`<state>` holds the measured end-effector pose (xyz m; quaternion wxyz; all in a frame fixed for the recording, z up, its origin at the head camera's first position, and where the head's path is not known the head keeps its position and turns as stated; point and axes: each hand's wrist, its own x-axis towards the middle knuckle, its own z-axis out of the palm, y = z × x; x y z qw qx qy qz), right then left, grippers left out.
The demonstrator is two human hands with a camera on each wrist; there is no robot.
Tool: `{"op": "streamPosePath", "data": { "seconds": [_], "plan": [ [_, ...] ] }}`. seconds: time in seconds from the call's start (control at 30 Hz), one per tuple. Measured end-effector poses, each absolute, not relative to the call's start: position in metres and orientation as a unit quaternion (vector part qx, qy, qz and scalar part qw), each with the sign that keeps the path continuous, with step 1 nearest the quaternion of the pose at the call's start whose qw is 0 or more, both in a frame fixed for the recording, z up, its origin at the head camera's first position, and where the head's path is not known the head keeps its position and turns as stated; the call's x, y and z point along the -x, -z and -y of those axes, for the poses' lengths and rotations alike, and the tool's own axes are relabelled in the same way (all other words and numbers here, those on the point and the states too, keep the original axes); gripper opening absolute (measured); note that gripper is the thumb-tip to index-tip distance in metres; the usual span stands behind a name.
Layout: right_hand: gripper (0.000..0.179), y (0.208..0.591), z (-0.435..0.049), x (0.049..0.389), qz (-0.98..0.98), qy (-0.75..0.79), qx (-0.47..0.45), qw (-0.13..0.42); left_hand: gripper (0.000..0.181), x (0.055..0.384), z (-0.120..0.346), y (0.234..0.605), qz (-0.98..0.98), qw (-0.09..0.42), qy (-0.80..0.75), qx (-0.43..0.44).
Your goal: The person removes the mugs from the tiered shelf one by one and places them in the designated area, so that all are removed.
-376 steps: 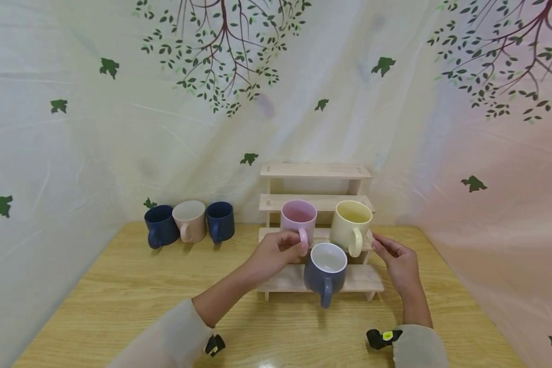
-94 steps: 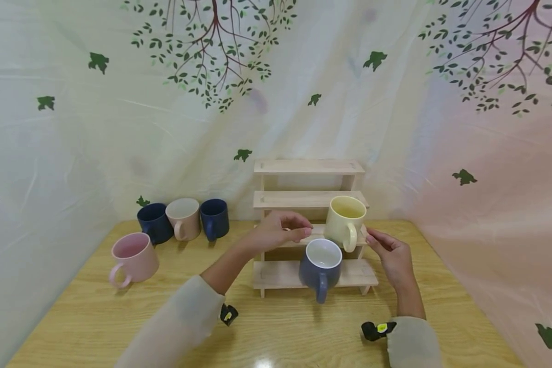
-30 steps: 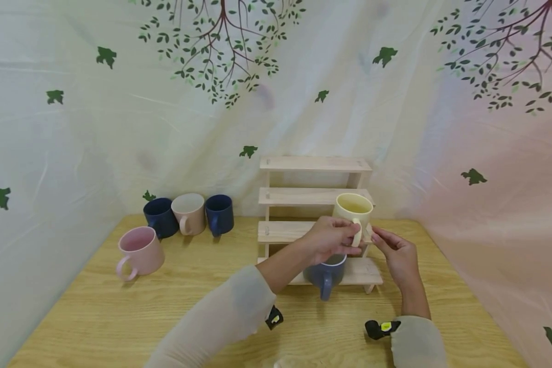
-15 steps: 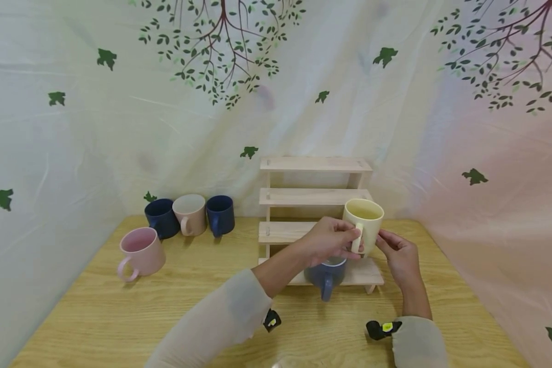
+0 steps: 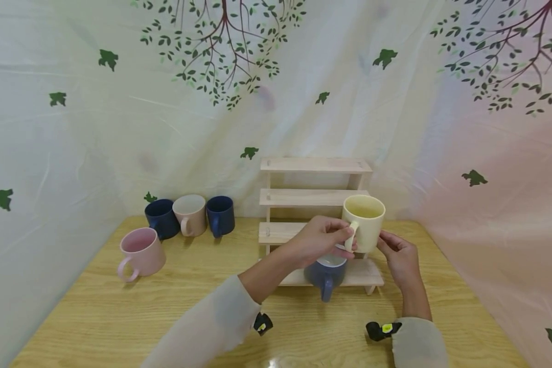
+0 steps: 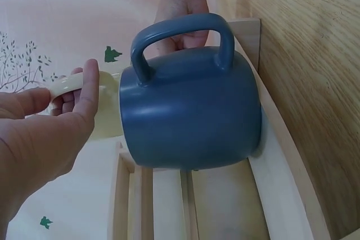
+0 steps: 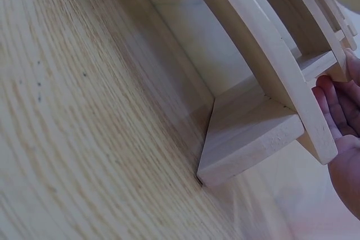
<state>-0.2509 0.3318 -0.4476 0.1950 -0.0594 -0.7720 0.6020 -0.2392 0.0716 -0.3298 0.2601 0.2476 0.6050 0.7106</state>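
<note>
My left hand [image 5: 319, 241] grips the handle of a pale yellow mug [image 5: 370, 230], held in front of the right end of a stepped wooden shelf [image 5: 315, 164]. In the left wrist view, the thumb and fingers of my left hand [image 6: 48, 139] close round that handle; the yellow mug is partly hidden behind a grey-blue mug [image 6: 191, 113]. The grey-blue mug stands on the lowest tier, handle toward me. My right hand [image 5: 400, 260] pinches the shelf's right end. In the right wrist view, its fingers [image 7: 337, 108] hold the end of a tier.
On the table [image 5: 202, 317] at left sits a pink mug [image 5: 142, 255]. Behind it are a navy mug [image 5: 162, 220], a beige-pink mug [image 5: 190, 217] and another navy mug [image 5: 221, 217]. A printed cloth [image 5: 188, 133] hangs behind the shelf.
The pink mug went from the shelf to the table at left. My left hand then took the yellow mug's handle and lifted it off its tier, slightly right. My right hand stays at the shelf.
</note>
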Motion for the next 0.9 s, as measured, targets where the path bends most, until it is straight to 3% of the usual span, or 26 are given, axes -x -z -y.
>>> {"op": "streamPosePath", "data": {
  "seconds": [0.53, 0.9],
  "plan": [
    [0.045, 0.447, -0.331, 0.249, 0.752, -0.630, 0.033, 0.191, 0.026, 0.244, -0.031, 0.321, -0.594, 0.222, -0.701, -0.327],
    [0.048, 0.448, -0.330, 0.249, 0.765, -0.613, 0.039, 0.193, 0.023, 0.249, 0.020, 0.323, -0.618, 0.187, -0.692, -0.324]
  ]
}}
